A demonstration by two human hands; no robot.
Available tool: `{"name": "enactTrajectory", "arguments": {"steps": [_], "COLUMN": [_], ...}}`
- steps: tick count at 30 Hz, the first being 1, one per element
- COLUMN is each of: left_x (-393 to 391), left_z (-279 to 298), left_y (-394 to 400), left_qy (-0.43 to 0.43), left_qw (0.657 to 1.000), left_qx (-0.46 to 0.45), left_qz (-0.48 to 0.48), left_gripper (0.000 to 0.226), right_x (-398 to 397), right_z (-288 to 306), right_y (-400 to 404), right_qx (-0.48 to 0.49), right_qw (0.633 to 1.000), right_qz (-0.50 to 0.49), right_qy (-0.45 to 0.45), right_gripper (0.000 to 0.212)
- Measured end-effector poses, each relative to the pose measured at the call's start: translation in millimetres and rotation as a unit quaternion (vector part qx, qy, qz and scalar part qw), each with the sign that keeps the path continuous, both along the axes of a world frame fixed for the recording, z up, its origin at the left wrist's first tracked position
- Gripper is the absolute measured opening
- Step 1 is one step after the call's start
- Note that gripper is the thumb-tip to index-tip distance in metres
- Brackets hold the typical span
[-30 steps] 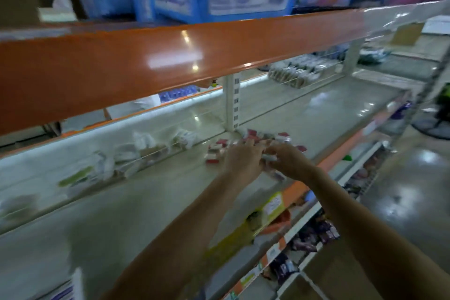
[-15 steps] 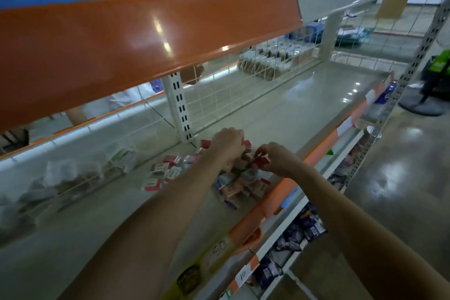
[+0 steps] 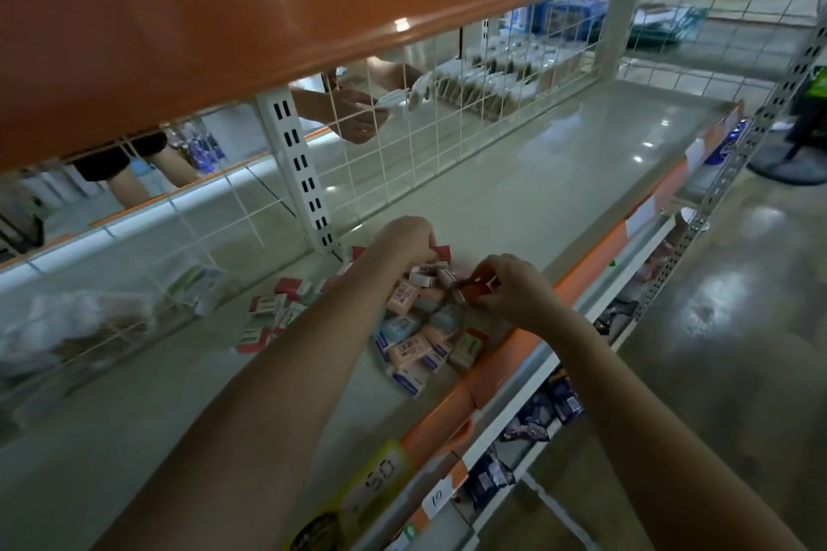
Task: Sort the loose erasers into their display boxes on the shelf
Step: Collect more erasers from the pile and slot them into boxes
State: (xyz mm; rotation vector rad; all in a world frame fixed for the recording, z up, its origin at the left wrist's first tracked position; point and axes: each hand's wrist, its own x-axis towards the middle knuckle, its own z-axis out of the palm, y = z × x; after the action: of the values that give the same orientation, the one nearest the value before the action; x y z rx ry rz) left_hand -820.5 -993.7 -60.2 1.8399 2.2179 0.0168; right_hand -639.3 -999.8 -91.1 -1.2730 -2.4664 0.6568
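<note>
Loose erasers point(image 3: 414, 318) lie heaped on the grey shelf point(image 3: 514, 192) near its orange front edge. The left hand point(image 3: 405, 237) rests curled on the heap's far side; its hold cannot be determined. The right hand point(image 3: 514, 291) pinches a red eraser point(image 3: 474, 290) just above the heap.
</note>
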Motion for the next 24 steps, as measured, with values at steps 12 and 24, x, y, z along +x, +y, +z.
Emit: {"name": "enactTrajectory", "arguments": {"steps": [12, 24], "left_x": [1.3, -3.3], "left_z": [7.0, -0.8], "left_y": [10.8, -28.2], "left_qy": [0.011, -0.051], "left_qw": [0.997, 0.988], "left_qx": [-0.080, 0.137], "left_qz": [-0.020, -0.048], "left_gripper": [0.027, 0.031], "right_x": [15.1, 11.7], "right_z": [-9.2, -1.9], "right_y": [9.6, 0.6], "right_qx": [0.041, 0.028], "right_qw": [0.997, 0.991], "right_qz": [-0.056, -0.066], "right_qy": [0.025, 0.111], "right_gripper": [0.027, 0.028]}}
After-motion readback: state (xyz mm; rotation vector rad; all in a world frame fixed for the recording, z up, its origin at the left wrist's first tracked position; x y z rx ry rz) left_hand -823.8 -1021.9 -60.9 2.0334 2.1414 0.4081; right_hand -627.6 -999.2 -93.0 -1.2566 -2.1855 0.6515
